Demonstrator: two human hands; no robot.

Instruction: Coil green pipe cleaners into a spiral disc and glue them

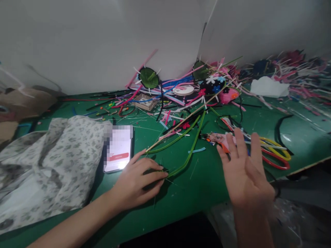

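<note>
My left hand [141, 182] rests on the green tabletop, its thumb and fingers pinching one end of a bent green pipe cleaner [190, 156]. The pipe cleaner folds to a point up and to the right, and its other arm runs back toward my raised forefinger. A thin wooden stick [178, 126] lies alongside, its near end at that same fingertip. My right hand [245, 175] is held up with the palm showing and fingers spread, nothing in it. Just beyond it lie scissors with red and yellow handles [275, 151], partly hidden by the fingers.
A lit phone [120, 148] lies left of my left hand, beside a patterned cloth [77, 151]. Along the wall are heaped pink, white, blue and black pipe cleaners [178, 82], dark green discs [149, 78] and a white paper scrap [269, 86]. The table's front edge drops away at right.
</note>
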